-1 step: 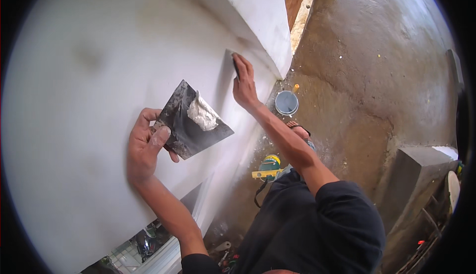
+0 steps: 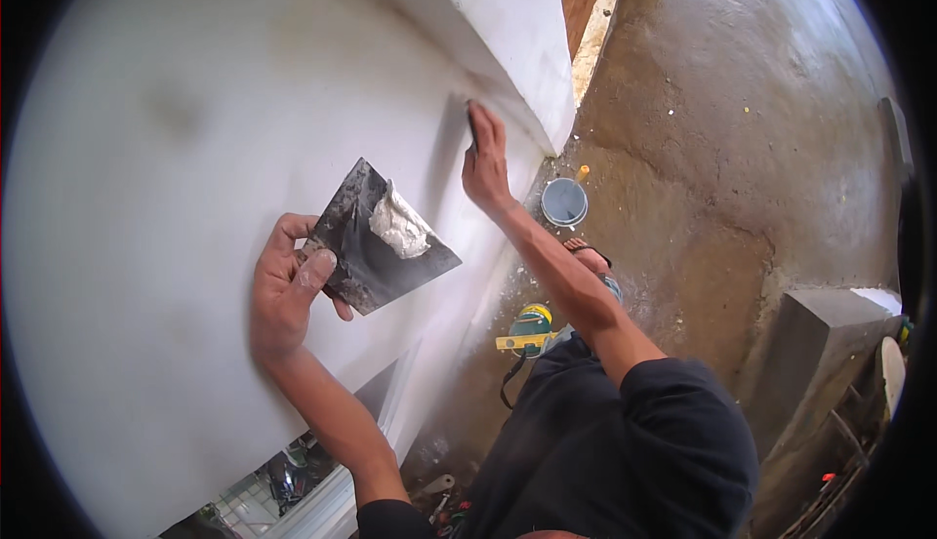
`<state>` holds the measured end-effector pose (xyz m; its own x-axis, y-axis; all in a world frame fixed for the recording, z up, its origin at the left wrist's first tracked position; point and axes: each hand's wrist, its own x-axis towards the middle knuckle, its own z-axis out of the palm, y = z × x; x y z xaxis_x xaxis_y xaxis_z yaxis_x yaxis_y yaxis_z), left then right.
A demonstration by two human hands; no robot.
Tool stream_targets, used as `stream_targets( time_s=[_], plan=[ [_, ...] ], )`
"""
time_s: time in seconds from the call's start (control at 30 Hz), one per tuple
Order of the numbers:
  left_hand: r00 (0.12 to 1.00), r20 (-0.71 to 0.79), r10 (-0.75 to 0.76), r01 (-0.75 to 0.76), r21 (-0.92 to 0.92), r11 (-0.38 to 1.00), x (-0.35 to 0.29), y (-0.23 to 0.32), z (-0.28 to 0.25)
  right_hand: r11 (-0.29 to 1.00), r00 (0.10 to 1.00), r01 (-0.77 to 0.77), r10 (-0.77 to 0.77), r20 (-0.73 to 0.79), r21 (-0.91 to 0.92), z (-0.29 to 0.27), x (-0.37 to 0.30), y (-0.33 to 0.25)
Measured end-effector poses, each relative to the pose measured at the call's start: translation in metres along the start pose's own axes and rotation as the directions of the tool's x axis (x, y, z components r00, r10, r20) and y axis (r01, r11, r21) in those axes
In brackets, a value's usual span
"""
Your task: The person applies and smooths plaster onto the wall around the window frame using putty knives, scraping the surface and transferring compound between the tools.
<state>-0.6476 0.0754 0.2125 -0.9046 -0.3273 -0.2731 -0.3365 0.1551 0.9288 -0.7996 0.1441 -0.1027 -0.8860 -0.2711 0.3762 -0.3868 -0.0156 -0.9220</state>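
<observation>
My left hand is closed on the left corner of a flat dark square putty board, its thumb on the upper face. A lump of whitish putty sits near the board's upper right edge. Further up and to the right, my right hand is against the white wall, close to the inner corner. Its fingers are pressed on a thin dark scraper, seen almost edge-on and mostly hidden behind them.
A wall edge juts out beyond my right hand. On the wet brown floor stand a grey bucket and a green-and-yellow tub with a yellow spirit level. A concrete block is at the right. My foot is near the bucket.
My right hand and the scraper have shifted slightly right along the wall, and less of the scraper shows. The left hand and putty board stay in place.
</observation>
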Motion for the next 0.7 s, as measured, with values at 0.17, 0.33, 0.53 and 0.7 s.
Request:
stream_targets(
  time_s=[0.17,0.33,0.53,0.7],
  plan=[
    [1.000,-0.021,-0.014,0.013,-0.021,1.000,-0.004,-0.001,0.001,0.999,0.980,-0.020,0.014,-0.201,-0.025,0.018,0.029,0.008],
    [0.999,-0.031,-0.026,0.024,-0.041,0.999,-0.005,0.001,0.005,1.000,0.974,-0.007,0.005,-0.227,-0.005,0.030,0.033,0.013],
    [1.000,-0.025,0.017,-0.018,-0.019,1.000,-0.001,0.003,0.005,1.000,0.986,0.000,0.004,-0.167,0.023,0.025,0.016,0.016],
    [0.998,-0.035,0.042,-0.041,0.041,0.998,-0.007,-0.002,-0.003,0.996,0.996,-0.059,0.054,0.072,0.069,-0.002,-0.043,-0.001]
  ],
)
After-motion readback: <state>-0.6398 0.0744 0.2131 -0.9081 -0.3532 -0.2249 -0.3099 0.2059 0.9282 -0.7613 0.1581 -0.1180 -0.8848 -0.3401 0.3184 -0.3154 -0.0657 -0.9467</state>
